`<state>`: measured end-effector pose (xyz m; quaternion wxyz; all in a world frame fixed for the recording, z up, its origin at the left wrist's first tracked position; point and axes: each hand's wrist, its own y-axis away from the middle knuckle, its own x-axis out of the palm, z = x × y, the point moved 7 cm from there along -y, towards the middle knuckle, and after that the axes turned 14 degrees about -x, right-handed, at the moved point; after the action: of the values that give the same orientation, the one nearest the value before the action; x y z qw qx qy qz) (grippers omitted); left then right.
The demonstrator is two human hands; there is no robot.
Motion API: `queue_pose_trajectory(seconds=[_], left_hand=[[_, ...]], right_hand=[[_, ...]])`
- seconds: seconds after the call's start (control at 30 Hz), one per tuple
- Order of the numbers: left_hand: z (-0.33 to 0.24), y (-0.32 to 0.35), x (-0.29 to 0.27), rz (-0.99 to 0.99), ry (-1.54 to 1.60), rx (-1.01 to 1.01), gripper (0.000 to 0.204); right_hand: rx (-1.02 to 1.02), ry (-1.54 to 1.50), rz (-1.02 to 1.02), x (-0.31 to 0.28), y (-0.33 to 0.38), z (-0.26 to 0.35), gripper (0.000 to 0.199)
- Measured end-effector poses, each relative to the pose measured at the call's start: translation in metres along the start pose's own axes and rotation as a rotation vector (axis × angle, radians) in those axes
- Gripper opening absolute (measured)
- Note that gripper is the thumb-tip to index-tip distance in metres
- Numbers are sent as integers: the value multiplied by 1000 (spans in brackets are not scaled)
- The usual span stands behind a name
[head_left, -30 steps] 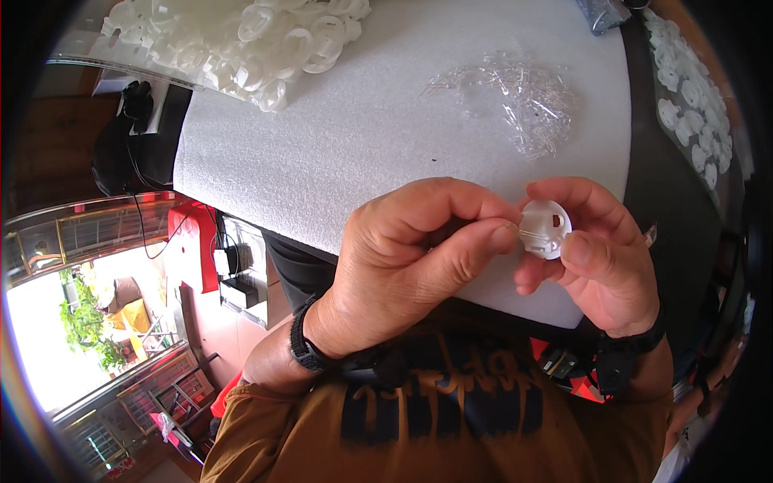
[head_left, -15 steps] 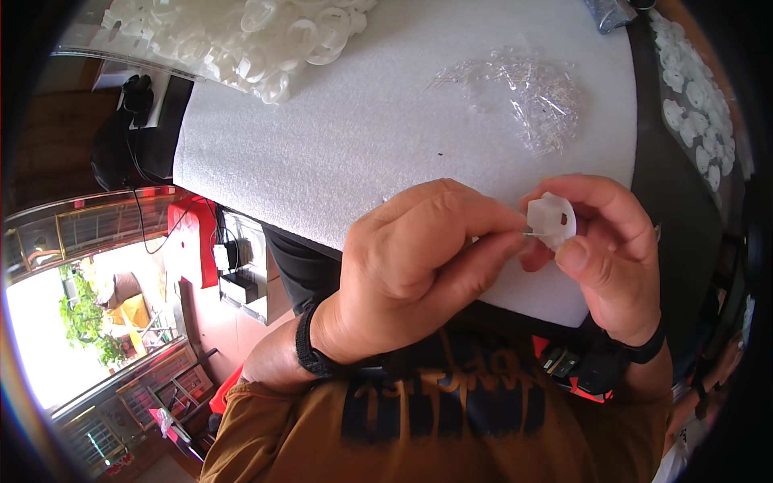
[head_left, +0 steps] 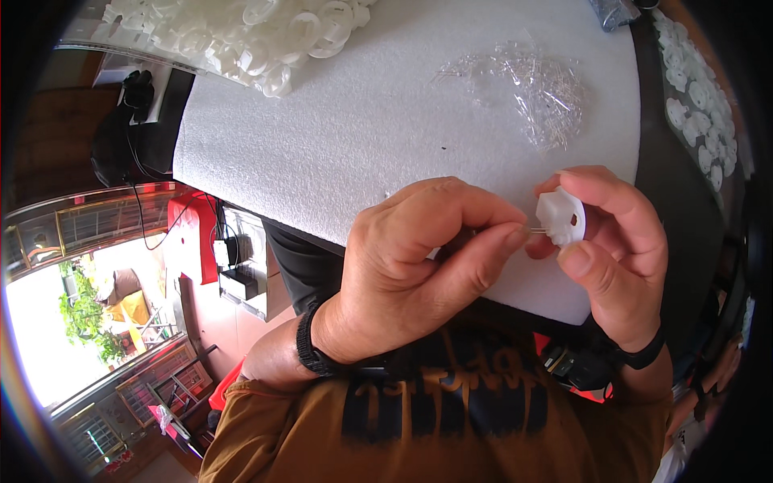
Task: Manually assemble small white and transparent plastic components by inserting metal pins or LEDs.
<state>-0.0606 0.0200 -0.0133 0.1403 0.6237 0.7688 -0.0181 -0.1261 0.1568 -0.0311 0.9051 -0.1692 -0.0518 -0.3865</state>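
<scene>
Pinching a thin pin (head_left: 538, 231), the left hand (head_left: 419, 266) meets a white cap (head_left: 561, 217) gripped in the right hand (head_left: 616, 249); a clear bag (head_left: 531, 84) lies beyond.

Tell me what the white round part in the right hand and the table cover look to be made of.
White round part: likely moulded plastic, matte, with smooth even edges and a small hole. Table cover: probably white foam sheet, with a fine grainy, soft-looking surface.

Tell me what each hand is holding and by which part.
The right hand holds a small white plastic disc by its rim, between thumb and fingers. The left hand pinches a thin clear pin at its near end, tip at the disc.
</scene>
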Motion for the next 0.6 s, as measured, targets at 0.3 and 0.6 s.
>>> queue_pose_trajectory(seconds=[0.3, 0.6], left_hand=[[9, 3, 1, 45, 65, -220, 14], [-6, 1, -2, -20, -206, 224, 15]], right_hand=[[-123, 159, 102, 0, 0, 7, 41], [-104, 225, 126, 0, 0, 10, 41]])
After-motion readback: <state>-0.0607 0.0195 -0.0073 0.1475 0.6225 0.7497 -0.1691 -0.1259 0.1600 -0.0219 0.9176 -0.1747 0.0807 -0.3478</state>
